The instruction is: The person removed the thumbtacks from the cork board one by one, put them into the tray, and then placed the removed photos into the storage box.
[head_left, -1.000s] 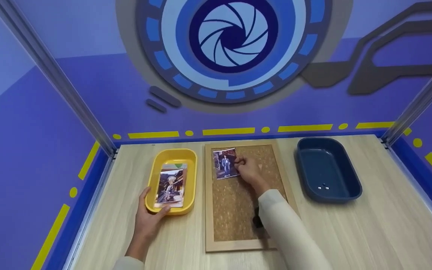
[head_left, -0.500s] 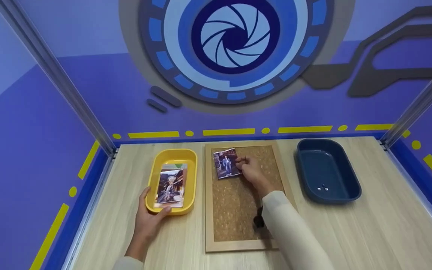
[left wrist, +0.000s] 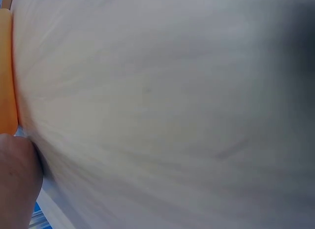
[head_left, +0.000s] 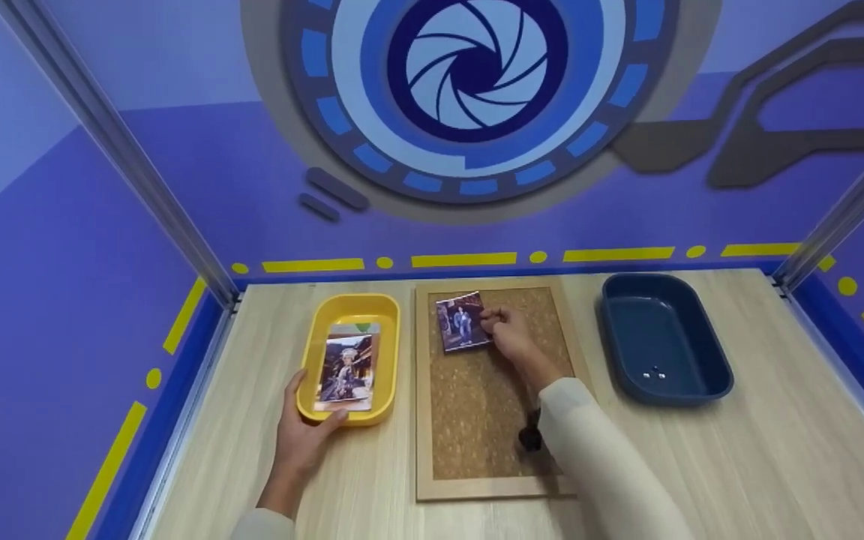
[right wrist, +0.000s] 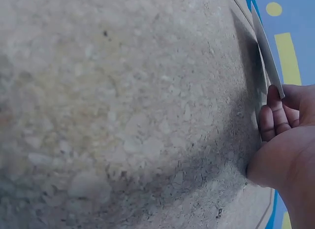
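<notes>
In the head view my right hand (head_left: 514, 341) pinches a photo print (head_left: 463, 322) by its right edge, over the upper left of the framed cork board (head_left: 477, 420). The right wrist view shows the print (right wrist: 266, 54) edge-on, tilted and partly off the cork, pinched between thumb and fingers. On the left, my left hand (head_left: 304, 439) grips the near left corner of a yellow tray (head_left: 389, 352), its thumb over the front rim. Inside that tray lies another photo print (head_left: 346, 371), on top of at least one more print. The left wrist view catches only part of the left hand (left wrist: 17, 182) and the tray's side.
Right of the board stands a dark blue tray (head_left: 657, 330) with a few small shiny pieces (head_left: 655, 373) at its near end. A patterned purple wall (head_left: 372, 240) closes the back of the wooden table (head_left: 769, 420). A wooden frame (head_left: 423, 405) edges the board.
The print in my right hand has shifted slightly right, away from the board's left frame, and tilted a little. My left hand keeps its hold on the yellow tray. The head view has shifted slightly.
</notes>
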`<state>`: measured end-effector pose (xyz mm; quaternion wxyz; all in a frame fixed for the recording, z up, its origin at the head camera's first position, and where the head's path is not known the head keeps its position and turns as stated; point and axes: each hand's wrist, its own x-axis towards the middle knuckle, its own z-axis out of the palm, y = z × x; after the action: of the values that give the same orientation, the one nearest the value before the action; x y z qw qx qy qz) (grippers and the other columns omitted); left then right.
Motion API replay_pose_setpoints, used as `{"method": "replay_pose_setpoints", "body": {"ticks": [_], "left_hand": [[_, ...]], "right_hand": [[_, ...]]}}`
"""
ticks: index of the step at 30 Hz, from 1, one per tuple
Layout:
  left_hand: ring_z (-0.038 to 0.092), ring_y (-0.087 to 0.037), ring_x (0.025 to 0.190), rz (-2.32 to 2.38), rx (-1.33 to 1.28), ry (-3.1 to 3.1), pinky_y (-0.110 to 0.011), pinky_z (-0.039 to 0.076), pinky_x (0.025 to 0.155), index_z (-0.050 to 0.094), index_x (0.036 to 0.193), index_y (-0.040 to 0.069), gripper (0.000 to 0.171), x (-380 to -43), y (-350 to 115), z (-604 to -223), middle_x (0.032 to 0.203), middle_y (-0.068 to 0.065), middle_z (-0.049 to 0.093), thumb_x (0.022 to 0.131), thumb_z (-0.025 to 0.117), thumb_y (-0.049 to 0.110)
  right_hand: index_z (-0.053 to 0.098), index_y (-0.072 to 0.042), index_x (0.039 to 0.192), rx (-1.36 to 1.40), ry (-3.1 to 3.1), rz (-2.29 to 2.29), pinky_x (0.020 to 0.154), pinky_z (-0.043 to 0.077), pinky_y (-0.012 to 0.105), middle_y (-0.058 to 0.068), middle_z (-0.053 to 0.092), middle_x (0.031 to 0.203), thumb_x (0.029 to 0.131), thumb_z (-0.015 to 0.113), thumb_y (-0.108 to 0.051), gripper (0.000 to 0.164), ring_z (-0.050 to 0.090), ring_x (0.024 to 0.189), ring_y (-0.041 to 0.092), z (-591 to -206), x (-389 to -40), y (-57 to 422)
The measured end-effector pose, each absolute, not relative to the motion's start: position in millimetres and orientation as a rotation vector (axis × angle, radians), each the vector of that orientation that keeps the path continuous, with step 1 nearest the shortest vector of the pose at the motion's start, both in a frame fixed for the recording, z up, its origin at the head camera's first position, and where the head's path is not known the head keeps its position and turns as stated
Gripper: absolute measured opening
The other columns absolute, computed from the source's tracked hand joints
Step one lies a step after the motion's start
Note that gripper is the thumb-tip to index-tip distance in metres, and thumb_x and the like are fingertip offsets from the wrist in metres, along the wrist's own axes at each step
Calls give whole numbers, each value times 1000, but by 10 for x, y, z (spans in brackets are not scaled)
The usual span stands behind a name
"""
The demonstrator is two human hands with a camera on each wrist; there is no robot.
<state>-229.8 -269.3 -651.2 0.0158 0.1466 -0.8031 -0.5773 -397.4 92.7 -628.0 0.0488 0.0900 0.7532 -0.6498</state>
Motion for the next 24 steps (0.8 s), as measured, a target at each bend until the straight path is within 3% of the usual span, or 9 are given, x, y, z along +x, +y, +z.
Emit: {"method": "replay_pose_setpoints", "body": {"ticks": [6,15,24], "left_hand": [[22,-34,167,-1791,482,-2497,-59,20,136,19,169,36,108,-2287,-2688,-6499,179,-7,24,87,89,38],[22,-35,167,-1745,444,-2526,-57,20,136,20,169,34,108,-2350,-2674,-6493,180,-8,23,87,89,37],[21,-35,167,-1778,469,-2517,-58,19,137,17,170,36,110,-2321,-2700,-6512,180,-8,23,88,89,39]], "right_hand": [[72,6,115,282,2291,-2021,79,48,20,16,71,112,97,58,6,23,60,98,18,-6179,-3925,908],[72,9,115,206,2310,-2080,68,47,19,5,65,92,101,61,6,18,56,84,13,-6043,-3848,837],[72,10,112,180,2325,-2149,73,49,19,9,67,94,99,64,6,16,57,86,13,-6090,-3659,659]]}}
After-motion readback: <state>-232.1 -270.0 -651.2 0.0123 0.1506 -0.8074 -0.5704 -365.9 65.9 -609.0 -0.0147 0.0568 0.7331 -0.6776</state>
